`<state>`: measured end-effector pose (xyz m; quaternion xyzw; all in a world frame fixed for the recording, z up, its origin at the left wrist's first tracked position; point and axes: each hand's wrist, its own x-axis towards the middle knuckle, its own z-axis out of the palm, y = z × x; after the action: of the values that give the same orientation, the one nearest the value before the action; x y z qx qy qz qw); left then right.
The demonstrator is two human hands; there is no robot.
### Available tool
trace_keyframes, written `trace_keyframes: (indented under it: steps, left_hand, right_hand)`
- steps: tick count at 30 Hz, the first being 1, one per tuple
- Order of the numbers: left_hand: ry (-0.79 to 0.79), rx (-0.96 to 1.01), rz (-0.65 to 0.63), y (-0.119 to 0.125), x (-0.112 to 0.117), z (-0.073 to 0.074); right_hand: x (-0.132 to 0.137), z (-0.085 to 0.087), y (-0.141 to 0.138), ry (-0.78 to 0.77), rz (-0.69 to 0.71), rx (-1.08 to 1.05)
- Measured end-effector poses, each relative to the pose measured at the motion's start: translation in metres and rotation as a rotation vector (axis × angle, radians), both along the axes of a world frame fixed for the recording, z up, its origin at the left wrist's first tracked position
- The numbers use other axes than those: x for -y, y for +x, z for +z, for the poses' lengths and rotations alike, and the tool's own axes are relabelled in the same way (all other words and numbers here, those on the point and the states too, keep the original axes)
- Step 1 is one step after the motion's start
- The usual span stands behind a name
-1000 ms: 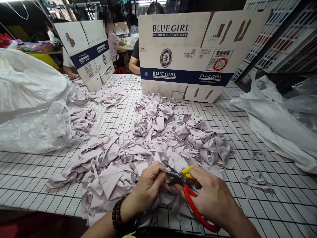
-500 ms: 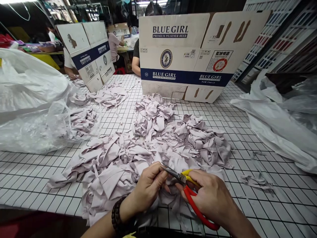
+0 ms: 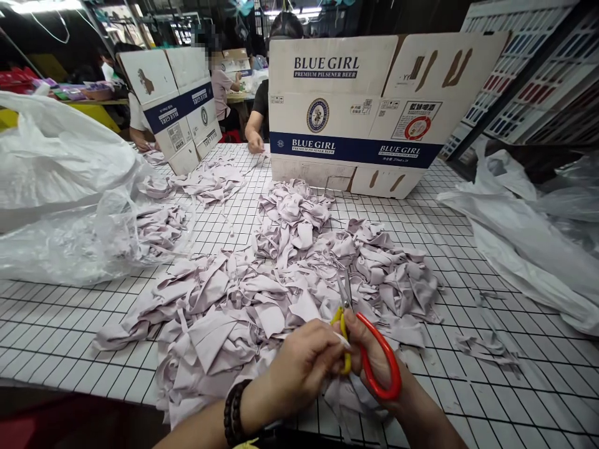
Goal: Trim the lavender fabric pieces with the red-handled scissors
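A big heap of pale lilac fabric pieces [image 3: 290, 280] covers the middle of the white gridded table [image 3: 56, 337]. My right hand [image 3: 374, 368] grips red and yellow scissors [image 3: 369, 349], blades pointing up and away over the heap. My left hand [image 3: 304, 368], a dark bead bracelet on its wrist, is closed in a pinch on a small fabric piece [image 3: 340, 340] right beside the scissor handles. Both hands meet at the near edge of the heap.
A large Blue Girl cardboard box [image 3: 355, 112] stands behind the heap and a second box [image 3: 173, 106] at back left. Clear plastic bags lie left [image 3: 60, 187] and right [image 3: 528, 231]. Other people sit at the far side. Loose scraps [image 3: 486, 346] lie at right.
My right hand has turned the scissors from pointing left to pointing up and away. My left hand has stayed pinched beside them. The view has shifted slightly.
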<state>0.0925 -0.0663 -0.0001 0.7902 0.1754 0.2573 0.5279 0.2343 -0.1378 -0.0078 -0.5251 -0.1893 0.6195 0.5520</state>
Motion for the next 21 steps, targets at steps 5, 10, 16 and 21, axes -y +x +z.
trace_keyframes:
  steps: [5,10,16,21]
  left_hand:
    - [0.227,-0.044,-0.110,-0.009,0.012,-0.005]
    - [0.184,-0.103,0.253,-0.024,-0.015,-0.009]
    - [0.231,-0.337,0.058,-0.006,-0.047,-0.016]
    - [-0.053,-0.436,0.017,-0.003,-0.061,0.001]
  right_hand:
    - [-0.012,0.005,0.007,0.003,-0.170,0.087]
    - [0.005,0.019,0.038,0.141,-0.233,0.195]
    - [0.012,0.054,0.063,0.236,-0.174,0.264]
    - [-0.002,0.113,0.088,0.326,-0.413,0.491]
